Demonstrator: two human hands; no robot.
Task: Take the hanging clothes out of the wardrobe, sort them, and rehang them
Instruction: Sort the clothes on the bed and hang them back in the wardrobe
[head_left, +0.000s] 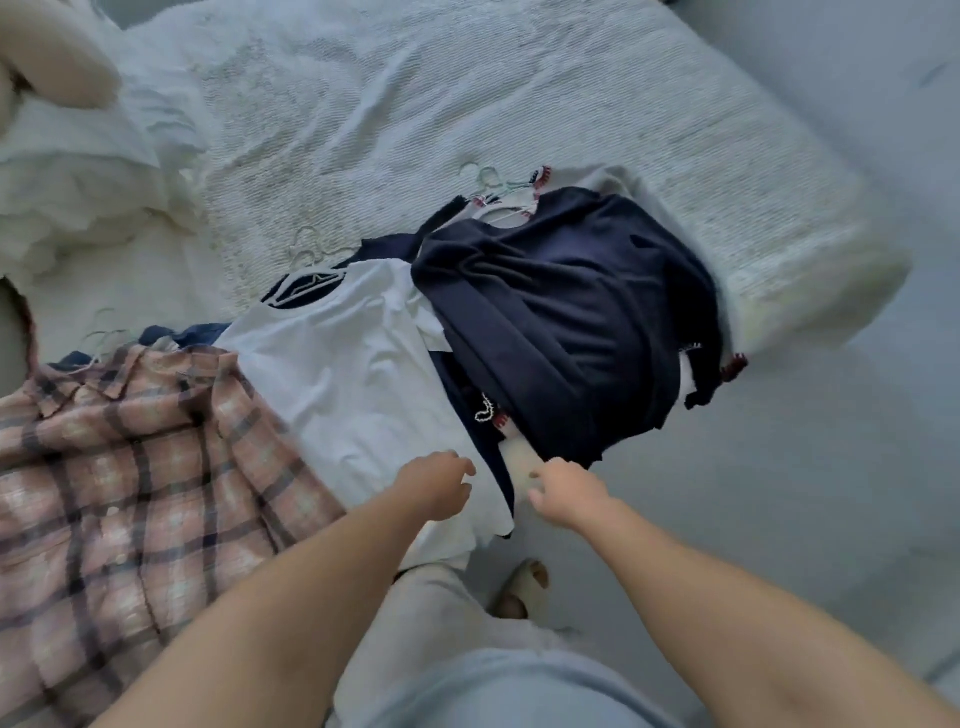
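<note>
Hands (439, 483) (563, 496) hover loosely curled, empty, over the white shirt's (358, 374) hem at the bed (519, 93) edge.

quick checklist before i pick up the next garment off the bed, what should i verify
1. Left hand free: ok, over the white t-shirt, fingers loosely curled, holding nothing.
2. Right hand free: ok, at the hem of the navy garment, no clear grip.
3. Clothes out of the wardrobe: ok, they lie on the bed.
4. Piles separated: not ok, plaid shirt, t-shirt and navy garment overlap.
5. Hangers still in the clothes: ok, hooks show at the collars.
6. Navy garment secure: not ok, it overhangs the bed's edge.
</note>
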